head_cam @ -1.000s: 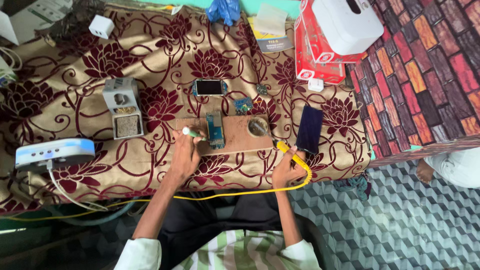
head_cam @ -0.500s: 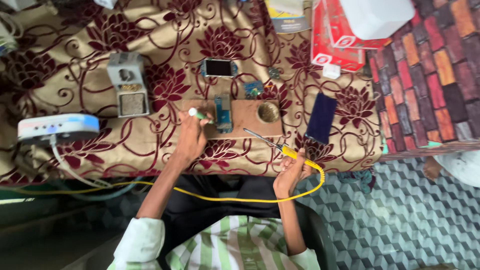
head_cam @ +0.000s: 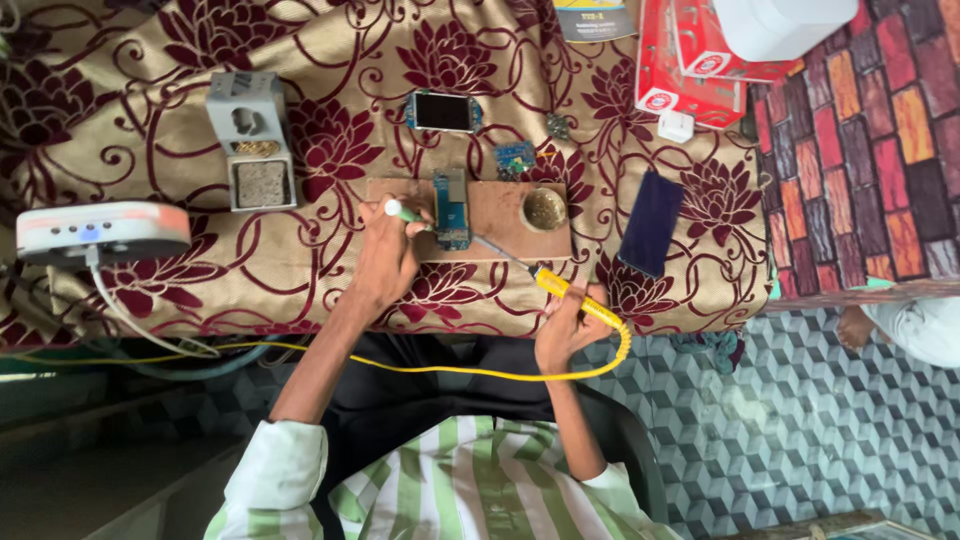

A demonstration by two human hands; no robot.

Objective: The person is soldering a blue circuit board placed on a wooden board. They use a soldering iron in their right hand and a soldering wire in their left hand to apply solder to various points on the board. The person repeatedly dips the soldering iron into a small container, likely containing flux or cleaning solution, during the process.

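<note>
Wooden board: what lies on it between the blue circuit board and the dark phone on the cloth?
Head view: a small round brass-coloured tin sits on the wooden board, between circuit board and dark phone.

Both hands reach forward, fingers curled shut.

Table ahead of the seated person, everything spread across a cloth that covers it.

At centre lies a wooden board; on it a circuit board sits left of a small round dish. The left hand rests at the board's left edge, the right hand at the table's near edge with a soldering iron angled up onto the board. Behind the board lies a small phone, with a tiny module between them. Right of the board lies a dark phone. Far left sits a flat box, with an iron stand behind and to its right. At the far right corner, boxes are stacked.
</note>
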